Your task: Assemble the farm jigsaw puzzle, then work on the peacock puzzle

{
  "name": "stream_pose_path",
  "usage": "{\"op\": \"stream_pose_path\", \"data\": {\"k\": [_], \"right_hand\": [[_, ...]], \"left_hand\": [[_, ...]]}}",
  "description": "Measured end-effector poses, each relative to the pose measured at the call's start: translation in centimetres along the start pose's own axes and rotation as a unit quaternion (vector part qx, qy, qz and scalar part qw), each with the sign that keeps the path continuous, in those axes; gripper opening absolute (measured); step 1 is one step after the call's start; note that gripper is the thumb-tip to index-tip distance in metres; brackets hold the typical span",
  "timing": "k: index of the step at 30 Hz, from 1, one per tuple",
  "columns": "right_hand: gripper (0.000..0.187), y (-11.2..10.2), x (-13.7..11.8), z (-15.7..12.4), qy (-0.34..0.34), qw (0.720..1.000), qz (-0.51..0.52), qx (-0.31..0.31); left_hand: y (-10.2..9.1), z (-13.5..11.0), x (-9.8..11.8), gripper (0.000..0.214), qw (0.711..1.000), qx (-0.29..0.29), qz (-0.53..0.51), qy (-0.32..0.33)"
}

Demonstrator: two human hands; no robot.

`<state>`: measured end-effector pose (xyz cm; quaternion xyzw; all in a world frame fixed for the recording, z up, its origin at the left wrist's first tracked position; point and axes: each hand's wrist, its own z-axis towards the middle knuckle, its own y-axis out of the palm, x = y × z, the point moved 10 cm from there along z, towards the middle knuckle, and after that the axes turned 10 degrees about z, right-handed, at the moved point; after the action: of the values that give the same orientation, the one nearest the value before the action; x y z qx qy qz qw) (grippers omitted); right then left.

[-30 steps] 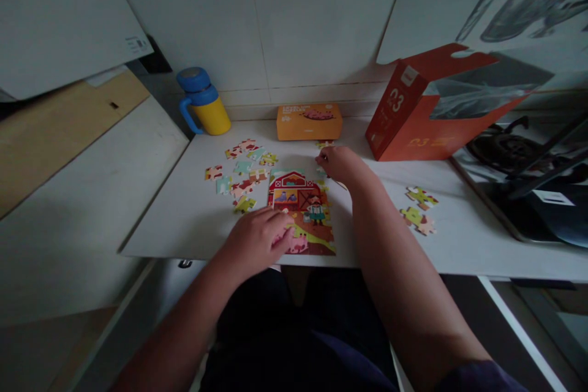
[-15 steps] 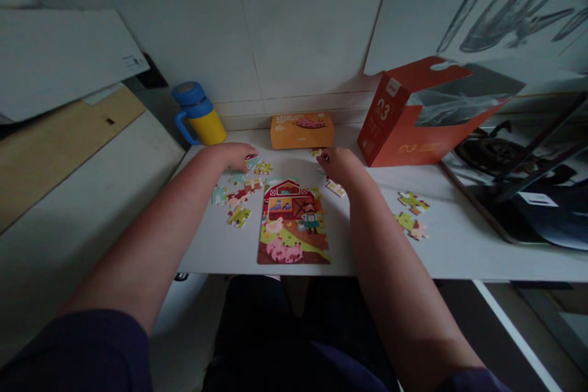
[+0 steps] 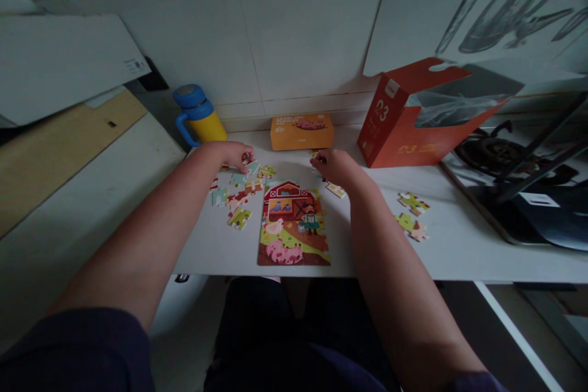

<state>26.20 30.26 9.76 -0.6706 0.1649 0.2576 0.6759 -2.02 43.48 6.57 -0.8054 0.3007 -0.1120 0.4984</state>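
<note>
A farm-picture jigsaw puzzle (image 3: 294,226), with a red barn, a farmer and a pig, lies near the counter's front edge. Left of it is a scatter of loose puzzle pieces (image 3: 239,218). Over the upper part of that scatter, my left hand (image 3: 234,154) has its fingers curled on a puzzle piece (image 3: 252,166). My right hand (image 3: 334,164) is closed in a pinch above the puzzle's upper right. Whatever it may hold is hidden by the fingers. Close under it lie more pieces, including a yellowish puzzle piece (image 3: 335,189).
Against the wall stands an orange puzzle box (image 3: 302,133). A blue-and-yellow mug-like bottle (image 3: 201,115) is at back left, and a large open red box (image 3: 404,119) at back right. Two clusters of puzzle pieces (image 3: 412,202) lie right of my forearm, before a black stove (image 3: 505,196).
My left hand has shifted slightly, and the pieces beneath it have moved a little, uncovering others at the left. My right hand has moved slightly left, still pinched.
</note>
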Motion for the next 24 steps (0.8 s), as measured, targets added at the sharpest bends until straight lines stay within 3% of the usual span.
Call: {"op": "stream_pose_path", "data": {"k": [3,6,11,15,17,19,24], "right_hand": [[0.030,0.2,-0.5,-0.2,-0.002,1.000,0.027,-0.015],[0.029,0.0,-0.8,-0.3,-0.008,0.999,0.031,-0.012],[0.029,0.4,-0.6,-0.1,-0.005,0.998,0.052,-0.029],[0.032,1.2,-1.1,0.0,-0.029,0.996,0.060,-0.059],[0.034,1.6,-1.4,-0.1,-0.033,0.992,0.100,-0.073],[0.037,1.9,-1.9,-0.3,-0.040,0.983,0.159,-0.086],[0.045,2.0,-3.7,-0.9,-0.089,0.952,0.277,-0.098]], "left_hand": [[0.7,0.1,-1.0,0.072,0.998,-0.036,-0.020,-0.043],[0.7,0.0,-1.4,0.074,0.997,-0.035,-0.021,-0.066],[-0.6,-1.3,-1.2,0.063,0.997,0.042,-0.035,-0.062],[-1.4,-3.1,0.0,0.050,0.982,0.092,-0.159,-0.030],[-2.1,-3.9,1.0,0.050,0.949,0.150,-0.277,-0.026],[-2.2,-4.5,3.0,0.051,0.888,0.195,-0.417,-0.007],[-1.1,-4.5,12.7,0.048,0.721,0.166,-0.664,0.105]]}}
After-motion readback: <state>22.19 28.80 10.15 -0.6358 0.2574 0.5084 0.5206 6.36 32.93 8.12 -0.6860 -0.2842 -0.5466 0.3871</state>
